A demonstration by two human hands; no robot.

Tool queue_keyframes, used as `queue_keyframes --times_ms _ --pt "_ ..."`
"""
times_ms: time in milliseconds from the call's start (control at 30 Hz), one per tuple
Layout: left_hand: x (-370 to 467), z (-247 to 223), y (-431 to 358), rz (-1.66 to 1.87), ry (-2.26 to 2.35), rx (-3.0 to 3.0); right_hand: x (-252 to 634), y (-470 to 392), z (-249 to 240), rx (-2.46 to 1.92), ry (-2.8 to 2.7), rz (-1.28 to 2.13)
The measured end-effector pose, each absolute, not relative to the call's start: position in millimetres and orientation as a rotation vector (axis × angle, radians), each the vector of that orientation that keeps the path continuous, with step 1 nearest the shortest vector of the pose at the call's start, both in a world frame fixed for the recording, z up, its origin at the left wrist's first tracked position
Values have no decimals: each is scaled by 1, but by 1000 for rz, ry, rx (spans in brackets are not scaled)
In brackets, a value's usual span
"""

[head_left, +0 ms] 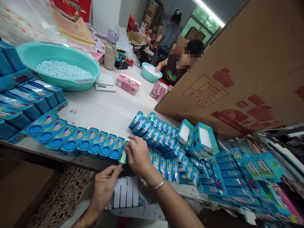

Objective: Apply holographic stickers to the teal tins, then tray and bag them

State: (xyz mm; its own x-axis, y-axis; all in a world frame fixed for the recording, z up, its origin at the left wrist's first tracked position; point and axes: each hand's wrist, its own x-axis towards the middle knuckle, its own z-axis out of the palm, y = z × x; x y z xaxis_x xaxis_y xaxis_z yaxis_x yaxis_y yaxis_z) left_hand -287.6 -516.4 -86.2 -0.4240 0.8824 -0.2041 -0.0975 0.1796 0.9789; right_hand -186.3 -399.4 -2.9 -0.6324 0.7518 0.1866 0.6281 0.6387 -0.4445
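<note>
My left hand pinches the lower end of a small shiny strip, which looks like a sticker, between thumb and fingertips. The strip lies against the near end of a blue candy tin. Curled over that same tin is my right hand, its fingers closed about the top and hiding most of it. To the left runs a row of blue tins with round recesses in their tops. Right of my hand stand several rows of blue tins with shiny strips. Below my hands lies a sheet of pale strips.
A turquoise basin of pale candies stands at the back left, beside a white scale and pink box. Filled blue trays crowd the left. A big carton rises at the right. Two people are beyond.
</note>
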Motion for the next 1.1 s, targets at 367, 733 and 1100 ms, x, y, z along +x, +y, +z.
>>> queue_keyframes --times_ms 367,733,1100 --pt "-289 -109 -503 1279 1638 879 -190 -386 -14 -1075 -2381 613" --pt "-288 -92 -539 590 1136 1138 -51 -532 9 -1232 -2480 946" --pt "-246 -47 -553 492 1197 1876 -31 -560 -29 -1268 -2196 917"
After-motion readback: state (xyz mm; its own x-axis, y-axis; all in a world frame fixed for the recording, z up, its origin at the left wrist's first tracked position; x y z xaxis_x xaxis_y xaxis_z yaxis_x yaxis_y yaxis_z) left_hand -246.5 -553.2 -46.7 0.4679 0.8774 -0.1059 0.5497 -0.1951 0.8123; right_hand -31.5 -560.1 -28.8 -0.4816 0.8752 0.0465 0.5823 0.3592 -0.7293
